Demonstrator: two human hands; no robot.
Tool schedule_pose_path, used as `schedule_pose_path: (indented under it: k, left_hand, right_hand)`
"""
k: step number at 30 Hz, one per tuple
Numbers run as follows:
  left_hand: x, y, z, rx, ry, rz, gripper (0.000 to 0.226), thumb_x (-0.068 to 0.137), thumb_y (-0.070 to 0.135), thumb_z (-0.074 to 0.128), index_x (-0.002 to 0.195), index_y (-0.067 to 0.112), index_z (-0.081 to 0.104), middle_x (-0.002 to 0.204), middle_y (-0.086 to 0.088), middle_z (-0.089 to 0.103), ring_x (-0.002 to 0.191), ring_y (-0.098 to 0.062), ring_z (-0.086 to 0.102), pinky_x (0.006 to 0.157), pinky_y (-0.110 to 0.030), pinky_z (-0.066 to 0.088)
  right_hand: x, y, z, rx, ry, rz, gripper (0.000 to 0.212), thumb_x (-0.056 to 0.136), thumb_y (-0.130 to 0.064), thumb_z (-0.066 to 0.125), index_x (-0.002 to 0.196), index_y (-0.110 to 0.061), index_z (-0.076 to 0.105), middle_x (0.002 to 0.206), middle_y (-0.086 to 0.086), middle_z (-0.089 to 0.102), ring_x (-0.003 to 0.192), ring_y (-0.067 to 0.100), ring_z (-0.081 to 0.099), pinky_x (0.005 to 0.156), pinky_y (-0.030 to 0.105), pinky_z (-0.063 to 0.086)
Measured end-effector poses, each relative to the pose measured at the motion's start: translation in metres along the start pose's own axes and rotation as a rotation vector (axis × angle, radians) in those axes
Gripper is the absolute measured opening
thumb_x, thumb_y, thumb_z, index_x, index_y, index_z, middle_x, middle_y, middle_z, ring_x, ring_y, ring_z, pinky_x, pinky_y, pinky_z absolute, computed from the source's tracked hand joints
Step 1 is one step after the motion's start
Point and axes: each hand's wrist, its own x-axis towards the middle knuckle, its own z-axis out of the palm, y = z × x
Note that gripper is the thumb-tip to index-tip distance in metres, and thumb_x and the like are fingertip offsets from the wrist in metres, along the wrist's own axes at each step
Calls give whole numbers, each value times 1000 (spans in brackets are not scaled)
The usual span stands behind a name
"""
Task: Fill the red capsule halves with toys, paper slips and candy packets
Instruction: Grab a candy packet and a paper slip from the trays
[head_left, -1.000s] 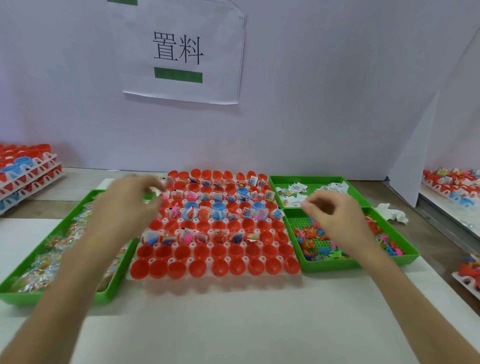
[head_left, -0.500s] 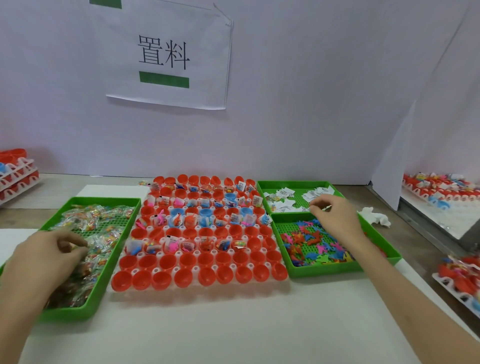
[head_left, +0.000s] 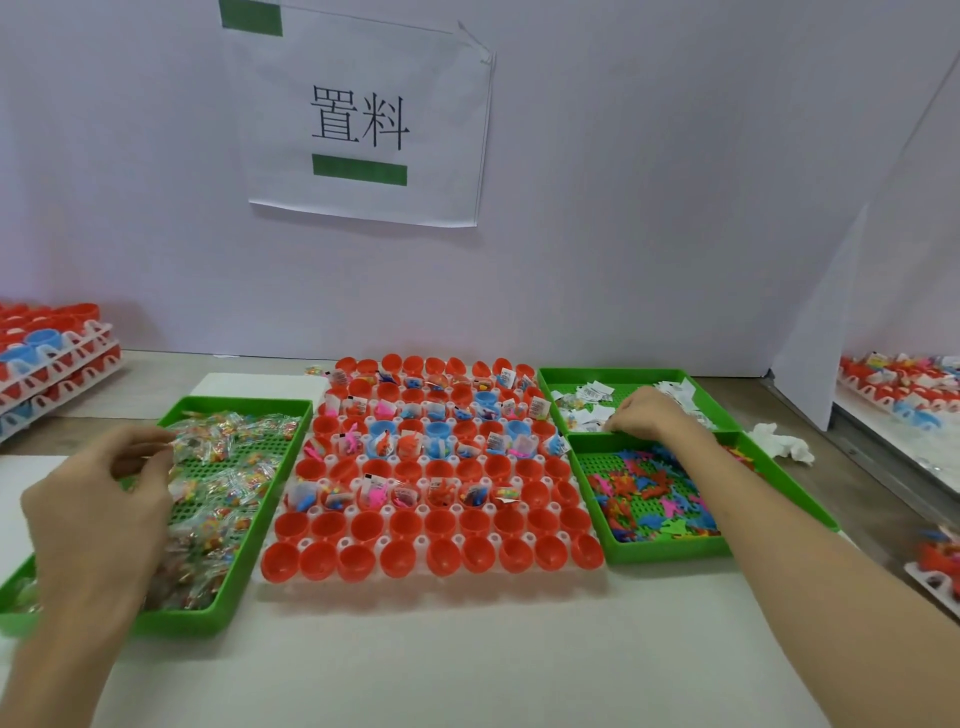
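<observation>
Here the red capsule halves (head_left: 431, 556) sit mid-bench (head_left: 467, 654), far and middle rows holding toys and slips. The left hand (head_left: 98, 499) hovers over the candy packets (head_left: 228, 467) in the left green tray (head_left: 182, 621), fingers loosely curled, grip unclear. The right hand (head_left: 649, 415) curls its fingers onto the paper slips (head_left: 587, 395) in the far right tray (head_left: 597, 371); I cannot tell whether they pinch one.

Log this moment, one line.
left grip: pinches clear plastic candy packet | right grip: curled onto white paper slips | front red plastic capsule halves: empty
</observation>
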Motion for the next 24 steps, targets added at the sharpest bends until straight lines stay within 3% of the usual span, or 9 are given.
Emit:
schedule_pose_path:
  k: [2, 5, 6, 8, 11, 13, 15, 19, 24]
  left_hand:
    - [-5, 11, -1, -37, 25, 51, 18, 93, 9, 62, 103, 24, 64, 91, 9, 68, 88, -11, 66, 97, -42, 53]
    - [-19, 32, 4, -25, 52, 161, 17, 93, 8, 63, 101, 21, 69, 91, 0, 69, 84, 13, 57, 86, -10, 43]
    - [-24, 41, 6, -10, 65, 219, 17, 93, 6, 62, 101, 18, 71, 93, -1, 69, 83, 16, 55, 82, -5, 39]
    - [-36, 59, 14, -6, 93, 341, 15, 94, 2, 60, 102, 10, 70, 95, -7, 68, 81, 7, 56, 77, -8, 38]
    - [-62, 83, 27, -90, 106, 521, 16, 98, -2, 52, 104, 3, 66, 93, -10, 61, 68, -17, 56, 65, -21, 42]
    - [-82, 98, 37, -160, 51, 639, 20, 95, -3, 50, 108, 6, 63, 95, -8, 59, 72, -15, 55, 66, -17, 44]
    - [-102, 110, 46, -237, -50, 735, 22, 96, -1, 47, 111, 8, 59, 101, -2, 56, 84, -6, 53, 78, -8, 45]
    - [-130, 121, 57, -346, -241, 851, 16, 102, 14, 47, 112, 10, 58, 105, 2, 52, 91, -3, 53, 83, -6, 45]
    - [-145, 130, 60, -383, -263, 907, 12, 94, 11, 58, 106, 10, 59, 104, 2, 55, 86, -7, 57, 80, -8, 48]
  right_hand:
    - [-1, -2, 3, 27, 7, 9, 31, 85, -19, 75, 108, 1, 73, 116, 15, 70, 105, 29, 64, 89, 36, 53]
    - [-5, 2, 10, 78, 59, -9, 29, 86, -24, 75, 106, -2, 76, 119, 11, 71, 111, 30, 63, 100, 46, 50]
    - [-6, 3, 10, 92, 67, -23, 28, 86, -29, 76, 103, -7, 77, 121, 6, 70, 115, 29, 60, 103, 49, 47]
    - [-7, 4, 11, 126, 77, -46, 17, 84, -30, 78, 94, -16, 76, 123, 3, 67, 121, 29, 56, 107, 50, 42]
    - [-1, 1, 11, 144, 87, -59, 4, 84, -15, 77, 85, -18, 78, 124, 3, 69, 124, 28, 54, 107, 44, 41]
    - [1, -3, 12, 132, 76, -67, 9, 84, -9, 75, 91, -12, 80, 120, 6, 71, 120, 26, 57, 95, 32, 45]
    - [2, -5, 13, 124, 82, -72, 11, 84, -5, 73, 92, -9, 80, 118, 7, 72, 117, 23, 60, 84, 28, 42]
    - [5, -1, 16, 171, 170, -54, 16, 86, 0, 71, 91, -13, 78, 123, 9, 69, 119, 26, 58, 88, 30, 42]
    - [5, 2, 17, 140, 198, -77, 15, 83, -5, 76, 95, -13, 76, 127, 9, 67, 120, 27, 58, 94, 34, 44]
